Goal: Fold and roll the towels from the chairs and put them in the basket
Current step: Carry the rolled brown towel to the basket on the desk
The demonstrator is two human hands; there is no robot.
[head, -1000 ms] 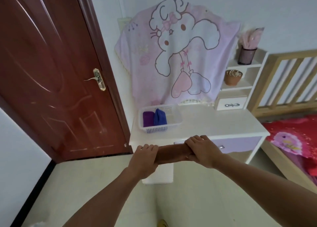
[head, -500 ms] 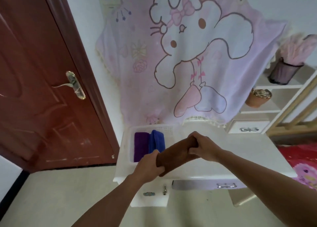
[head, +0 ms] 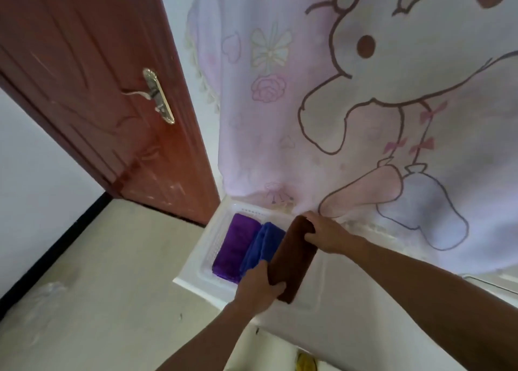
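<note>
We saw the brown rolled towel (head: 291, 261) just below the middle of the frame, slanting from lower left to upper right over the right-hand part of the white plastic lattice basket (head: 217, 241). Both hands held it. The left hand (head: 258, 286) had its grip closed round the lower end of the roll, thumb on top and fingers curled beneath. The right hand (head: 328, 234) had its grip closed on the upper end, fingers wrapped over the top of the roll. We could not tell whether the roll touched the basket's bottom.

Just to its left in the basket lay a blue rolled towel (head: 262, 244), touching it, and left of that a purple rolled towel (head: 235, 244), all three side by side and pointing the same way. The basket sat at the left corner of the white tabletop (head: 322, 300).

Behind it, filling the upper right of the frame, hung a pale pink cloth printed with a cartoon animal (head: 364, 118), its lower edge reaching the tabletop. In the upper left we saw a reddish-brown wooden door (head: 84, 90) with a metal lever handle (head: 154, 95). A pale floor (head: 112, 286) spread across the lower left.
</note>
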